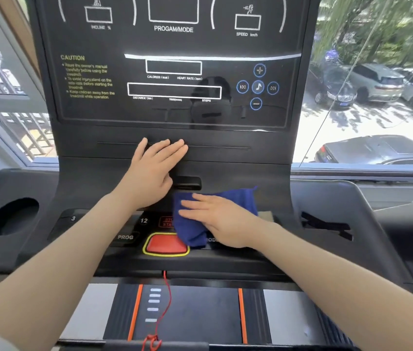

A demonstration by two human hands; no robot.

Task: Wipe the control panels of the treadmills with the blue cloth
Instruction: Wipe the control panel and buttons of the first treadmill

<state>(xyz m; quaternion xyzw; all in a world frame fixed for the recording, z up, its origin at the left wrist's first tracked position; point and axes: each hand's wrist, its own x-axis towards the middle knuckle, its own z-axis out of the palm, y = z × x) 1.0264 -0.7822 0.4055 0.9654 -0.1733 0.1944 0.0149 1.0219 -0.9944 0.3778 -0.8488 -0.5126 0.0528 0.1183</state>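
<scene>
Head camera view, looking down over our two bare forearms at a black treadmill console [78, 188]. Our right hand [221, 219] lies flat, fingers straight and together, pressing the blue cloth [195, 224] against the lower part of the control panel. The cloth is bunched under the palm — one corner sticks up toward the right, and its lower fold hangs over the top right edge of the red stop button [166, 245], which sits inside a yellow outline. Our left hand [153, 173] is also open, fingers straight, resting palm down on the sloped black surface just above the cloth, beside a small dark recessed slot [187, 183].

Partly hidden by the arms and cloth are button labels reading "3", "12" and "PROG". Higher up is the glossy display panel [175, 72] with blank white-outlined windows, a yellow "CAUTION" notice at left, and blue-ringed music buttons [258, 87] at right.

A round cup holder [14, 216] sits at the far left of the console. A red safety cord [165, 300] hangs down from the console's front edge over the running belt [187, 312] — which has orange stripes. Through the window [377, 84] behind, parked cars and trees are visible.
</scene>
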